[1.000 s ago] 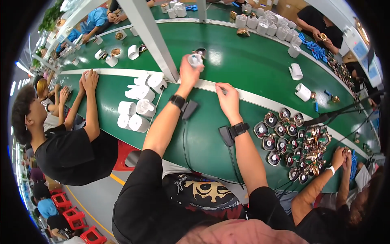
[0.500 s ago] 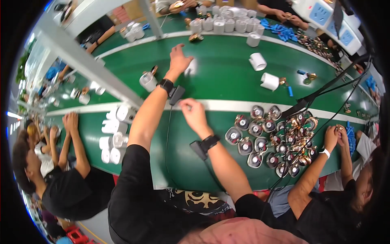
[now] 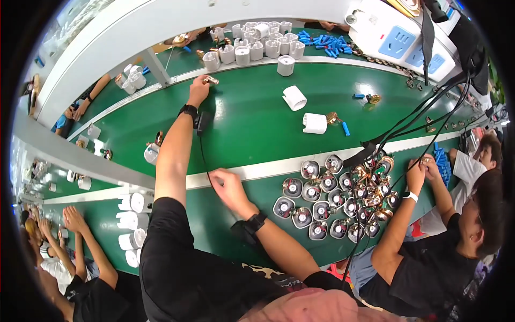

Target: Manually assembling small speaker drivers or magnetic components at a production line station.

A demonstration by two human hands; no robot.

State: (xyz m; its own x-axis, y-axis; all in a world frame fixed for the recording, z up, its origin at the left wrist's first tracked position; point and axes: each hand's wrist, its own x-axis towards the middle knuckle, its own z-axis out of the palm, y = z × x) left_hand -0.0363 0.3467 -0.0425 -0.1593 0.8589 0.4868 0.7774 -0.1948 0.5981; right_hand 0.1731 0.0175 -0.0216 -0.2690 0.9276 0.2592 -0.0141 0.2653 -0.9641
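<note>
Over the far side of the green belt, my left hand (image 3: 199, 92) is stretched out with its fingers closed on a small copper-coloured metal part (image 3: 211, 80). Its finer shape is too small to tell. My right hand (image 3: 229, 189) hovers by the white rail (image 3: 252, 172), fingers loosely bent and apart, nothing in them. A thin black cable from the device on my left wrist runs past its fingertips. To its right, several round-cornered dark speaker-like units (image 3: 302, 217) with metal rims lie in a cluster on the near table.
White cylindrical housings (image 3: 314, 123) lie on the belt, with more stacked beyond it (image 3: 242, 55) and at near left (image 3: 132, 220). Blue cylinders (image 3: 327, 43) are heaped at the back. Black cables (image 3: 407, 123) hang at right. Co-workers' hands (image 3: 416, 174) are on both sides. A grey post (image 3: 80, 155) stands left.
My left hand has reached the copper-coloured part at the far belt edge and closed on it. My right hand's fingers have loosened. The view has turned, and the belt's things appear further left.
</note>
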